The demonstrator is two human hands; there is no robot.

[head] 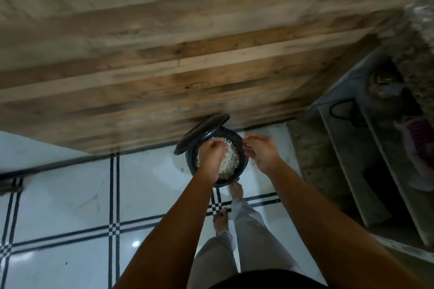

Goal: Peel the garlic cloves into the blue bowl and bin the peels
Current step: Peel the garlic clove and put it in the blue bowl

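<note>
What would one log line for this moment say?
step: binning peels | bin: lid open | left hand, right hand: over bin | grip: unclear

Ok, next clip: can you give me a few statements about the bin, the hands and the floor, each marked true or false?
1. The bin has its lid raised. True.
2. The bin is empty. False: pale peels lie inside it.
3. The left hand and the right hand are both above the bin. True.
4. The floor is bare wood. False: it is pale tile with dark lines.
5. The person wears shoes. False: the feet are bare.
</note>
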